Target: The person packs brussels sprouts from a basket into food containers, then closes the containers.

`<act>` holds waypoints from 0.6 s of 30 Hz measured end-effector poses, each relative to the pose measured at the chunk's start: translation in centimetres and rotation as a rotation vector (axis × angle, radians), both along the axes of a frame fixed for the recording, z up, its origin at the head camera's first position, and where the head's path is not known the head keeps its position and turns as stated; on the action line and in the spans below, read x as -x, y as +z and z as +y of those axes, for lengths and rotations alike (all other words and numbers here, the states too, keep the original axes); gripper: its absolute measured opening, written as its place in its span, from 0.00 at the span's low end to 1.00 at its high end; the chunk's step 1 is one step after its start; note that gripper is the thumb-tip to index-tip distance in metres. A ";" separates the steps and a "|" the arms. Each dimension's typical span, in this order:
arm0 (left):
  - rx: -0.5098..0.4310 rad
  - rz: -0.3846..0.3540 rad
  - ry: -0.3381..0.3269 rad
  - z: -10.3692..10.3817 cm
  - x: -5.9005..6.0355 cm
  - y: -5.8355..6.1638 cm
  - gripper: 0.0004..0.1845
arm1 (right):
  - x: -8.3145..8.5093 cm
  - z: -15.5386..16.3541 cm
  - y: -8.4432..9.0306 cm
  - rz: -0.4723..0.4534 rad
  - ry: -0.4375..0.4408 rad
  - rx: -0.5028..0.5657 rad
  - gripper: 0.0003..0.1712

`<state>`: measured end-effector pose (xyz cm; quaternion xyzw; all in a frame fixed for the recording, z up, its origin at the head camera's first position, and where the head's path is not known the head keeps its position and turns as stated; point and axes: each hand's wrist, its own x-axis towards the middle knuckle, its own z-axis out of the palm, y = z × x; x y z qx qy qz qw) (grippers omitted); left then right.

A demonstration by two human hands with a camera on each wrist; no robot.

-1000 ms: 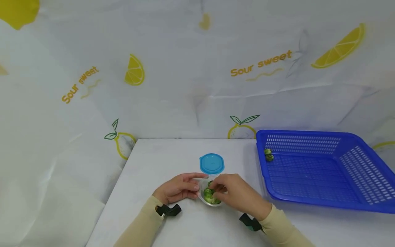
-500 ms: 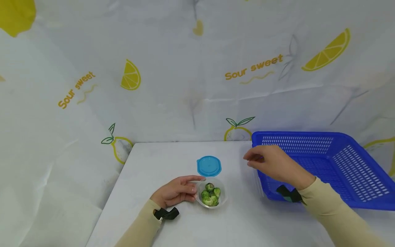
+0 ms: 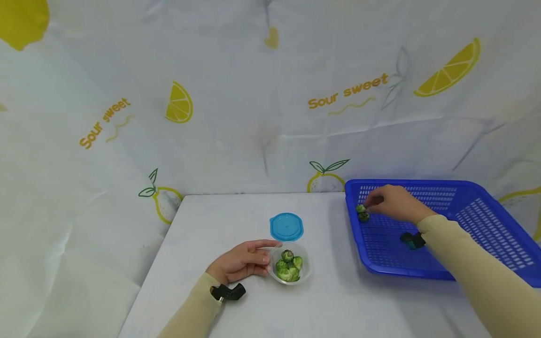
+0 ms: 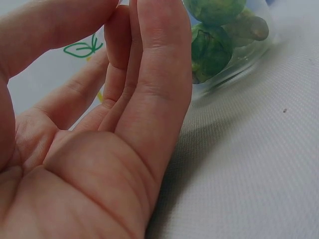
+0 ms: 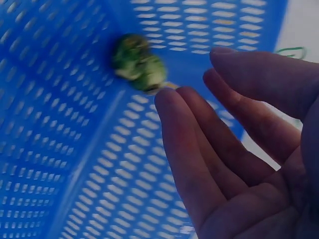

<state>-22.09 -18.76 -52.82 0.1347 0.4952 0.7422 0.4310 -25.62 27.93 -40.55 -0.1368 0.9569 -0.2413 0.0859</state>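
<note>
The right hand (image 3: pixel 395 203) has travelled from the small clear plastic bowl of green Brussels sprouts (image 3: pixel 289 268) to the far left corner of the blue perforated plastic basket (image 3: pixel 465 234), where it now sits inside the rim with fingers extended and loosely spread, holding nothing as the right wrist view shows. Just off its fingertips (image 5: pixel 172 99) lie loose green sprouts (image 3: pixel 361 212), apart from the hand and resting against the basket's corner; whether they number two or three cannot be told, so the release of a carried sprout is a judgement, not an observation. The left hand (image 3: pixel 241 261) is unchanged in position: fingers straight and close together against the bowl's left wall, steadying rather than gripping it. The bowl stands on the white table (image 3: pixel 203 244), still holding several sprouts, with the round blue plastic lid (image 3: pixel 286 227) lying flat just behind it. In my assessment one transfer from bowl to basket is complete, and the bowl's remaining contents indicate the work is early.
</note>
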 end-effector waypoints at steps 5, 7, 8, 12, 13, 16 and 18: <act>-0.002 0.000 0.008 -0.2 -0.1 0.1 0.35 | 1.2 0.1 -1.0 -0.051 -0.026 0.005 0.12; -0.001 0.000 0.008 -0.2 -0.1 0.1 0.35 | 1.5 0.0 -1.3 -0.063 -0.044 -0.001 0.12; 0.001 0.000 0.008 -0.2 -0.1 0.1 0.35 | 1.6 -0.1 -1.5 -0.067 -0.050 -0.006 0.11; 0.002 0.001 0.008 -0.2 -0.1 0.2 0.35 | 1.9 -0.4 -2.0 -0.080 -0.068 -0.011 0.12; 0.001 -0.001 0.009 -0.1 0.0 0.2 0.35 | 1.9 -0.4 -2.1 -0.080 -0.069 -0.012 0.12; 0.001 -0.003 0.007 -0.1 0.0 0.3 0.34 | 2.0 -0.5 -2.3 -0.093 -0.075 -0.015 0.12; -0.001 -0.001 0.005 -0.1 0.0 0.3 0.34 | 2.0 -0.5 -2.4 -0.102 -0.082 -0.023 0.13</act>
